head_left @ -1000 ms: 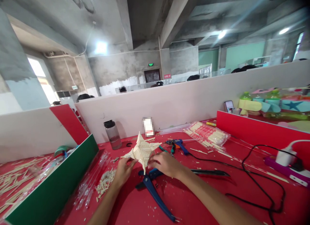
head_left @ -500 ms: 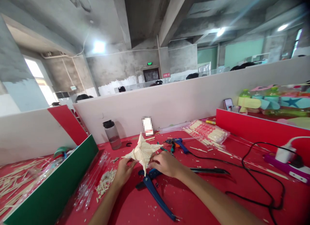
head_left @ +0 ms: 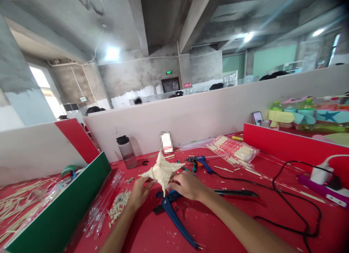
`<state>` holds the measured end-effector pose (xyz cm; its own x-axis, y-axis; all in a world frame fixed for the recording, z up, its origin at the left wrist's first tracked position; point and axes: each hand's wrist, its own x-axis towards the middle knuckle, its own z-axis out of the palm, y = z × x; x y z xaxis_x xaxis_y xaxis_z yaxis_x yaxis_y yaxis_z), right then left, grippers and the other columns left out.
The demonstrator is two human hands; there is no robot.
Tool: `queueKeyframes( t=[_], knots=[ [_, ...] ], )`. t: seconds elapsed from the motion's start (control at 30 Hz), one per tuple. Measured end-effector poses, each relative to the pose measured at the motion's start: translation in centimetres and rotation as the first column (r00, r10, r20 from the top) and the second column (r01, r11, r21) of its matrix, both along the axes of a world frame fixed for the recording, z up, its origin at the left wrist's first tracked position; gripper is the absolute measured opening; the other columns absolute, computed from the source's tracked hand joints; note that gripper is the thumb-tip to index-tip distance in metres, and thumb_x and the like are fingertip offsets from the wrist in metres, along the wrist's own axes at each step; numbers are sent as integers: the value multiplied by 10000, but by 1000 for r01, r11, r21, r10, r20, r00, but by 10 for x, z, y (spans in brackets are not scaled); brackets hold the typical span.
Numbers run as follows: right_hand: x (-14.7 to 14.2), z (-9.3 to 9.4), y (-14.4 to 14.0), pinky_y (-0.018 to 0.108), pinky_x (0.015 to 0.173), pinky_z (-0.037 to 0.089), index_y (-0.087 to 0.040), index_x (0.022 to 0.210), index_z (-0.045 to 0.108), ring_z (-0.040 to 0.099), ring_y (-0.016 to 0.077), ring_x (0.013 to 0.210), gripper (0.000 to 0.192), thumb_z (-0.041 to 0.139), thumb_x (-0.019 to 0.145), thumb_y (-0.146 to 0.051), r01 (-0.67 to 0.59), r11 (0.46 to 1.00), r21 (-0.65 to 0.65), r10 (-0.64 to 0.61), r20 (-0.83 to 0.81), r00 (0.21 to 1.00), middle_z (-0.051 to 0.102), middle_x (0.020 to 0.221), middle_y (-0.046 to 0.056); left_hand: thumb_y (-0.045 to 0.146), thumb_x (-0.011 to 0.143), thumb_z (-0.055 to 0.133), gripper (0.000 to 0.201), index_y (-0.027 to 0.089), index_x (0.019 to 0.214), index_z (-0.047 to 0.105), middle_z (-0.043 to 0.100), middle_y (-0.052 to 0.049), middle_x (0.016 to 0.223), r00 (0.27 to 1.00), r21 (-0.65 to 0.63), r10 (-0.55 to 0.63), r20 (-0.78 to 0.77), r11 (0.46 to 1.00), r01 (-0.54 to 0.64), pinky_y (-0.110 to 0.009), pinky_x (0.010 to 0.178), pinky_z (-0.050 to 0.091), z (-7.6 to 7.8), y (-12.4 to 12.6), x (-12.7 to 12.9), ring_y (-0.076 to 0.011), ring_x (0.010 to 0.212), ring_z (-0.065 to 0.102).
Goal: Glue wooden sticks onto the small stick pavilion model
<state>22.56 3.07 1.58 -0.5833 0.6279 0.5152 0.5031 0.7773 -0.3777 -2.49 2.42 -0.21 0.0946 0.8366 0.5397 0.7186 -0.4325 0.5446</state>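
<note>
A red worktable (head_left: pixel 218 227) is bounded by a white partition wall (head_left: pixel 207 115) at the rear and a green divider board (head_left: pixel 62 209) on the left. A pale five-pointed star built of wooden sticks (head_left: pixel 161 171) is held just above the table surface, between both hands. The left hand (head_left: pixel 139 192) is closed on the star's lower left point; the right hand (head_left: pixel 185 184) is closed on its lower right edge, fingers curled over the sticks. The star's body thus lies above and between the two grips, its top point directed at the partition. Blue-handled cutting pliers (head_left: pixel 170 213) are seen lying on the table directly beneath the star. A black-capped clear bottle (head_left: pixel 126 151) is noted behind, left of the star.
</note>
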Motion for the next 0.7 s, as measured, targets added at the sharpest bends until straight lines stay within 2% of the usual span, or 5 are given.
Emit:
queueKeyframes(
  t=[0.2,0.47,0.7],
  knots=[
    [-1,-3,0,256,641,419,-214,853,787,719,209,779,408,528,976,-503,1,1000,-10,-1,11,1000,781,832,61,424,828,596,290,205,686,722,749,-67,690,999,15,5,-33,1000,-4,-303,635,461,-1,2,-2,-206,618,628],
    [0,0,0,244,646,393,-195,848,776,713,203,808,438,515,976,-524,11,999,-37,-9,50,999,783,859,65,400,858,552,302,188,740,732,766,-78,740,994,21,12,-106,1000,-10,-296,647,478,5,-4,1,-215,678,672],
    [0,-2,3,245,634,376,-196,853,781,715,201,803,374,525,990,-431,53,998,-27,-51,55,997,783,852,72,406,852,564,300,186,711,711,754,-65,713,997,12,6,-75,1000,-5,-292,639,482,9,-7,6,-214,669,678]
  ],
)
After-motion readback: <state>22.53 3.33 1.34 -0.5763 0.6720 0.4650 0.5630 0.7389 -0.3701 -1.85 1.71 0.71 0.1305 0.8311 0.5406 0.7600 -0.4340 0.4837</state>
